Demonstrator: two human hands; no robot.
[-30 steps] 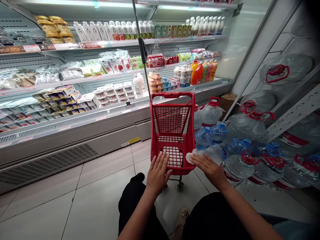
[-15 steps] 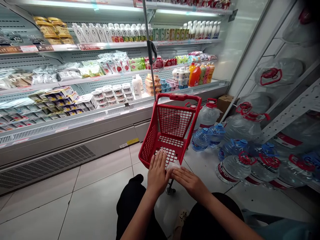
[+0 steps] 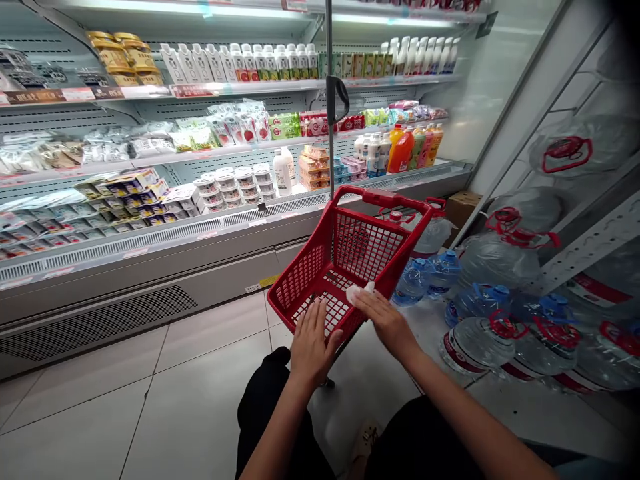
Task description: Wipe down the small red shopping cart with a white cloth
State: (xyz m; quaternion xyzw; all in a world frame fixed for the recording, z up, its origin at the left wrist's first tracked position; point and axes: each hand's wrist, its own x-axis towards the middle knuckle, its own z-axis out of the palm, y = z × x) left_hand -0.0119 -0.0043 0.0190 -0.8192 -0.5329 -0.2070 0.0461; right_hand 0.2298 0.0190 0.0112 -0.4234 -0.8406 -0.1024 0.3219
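A red plastic shopping basket cart (image 3: 300, 283) with grid walls stands tilted in front of me on the floor. My left hand (image 3: 313, 347) lies at its near rim, fingers stretched out over the edge, with nothing in it. At the right side of the rim, my right hand (image 3: 387, 323) presses a crumpled white tissue (image 3: 356, 293) under its fingers. Part of the tissue is hidden by the fingers. The cart's red handle (image 3: 383, 198) is at the far end, and no goods show inside the basket.
A refrigerated display case (image 3: 220, 243) with shelves of dairy cups, bottles and bags runs along the far side. Large water bottles (image 3: 477, 343) with red handles stand on the floor at right, by a white metal rack (image 3: 580, 247). A glass-door handle (image 3: 337, 100) rises behind the cart.
The cart has swung, its handle end shifting right. My right hand has moved up and away from my left, carrying the tissue along the right rim. My left hand stays at the near rim.
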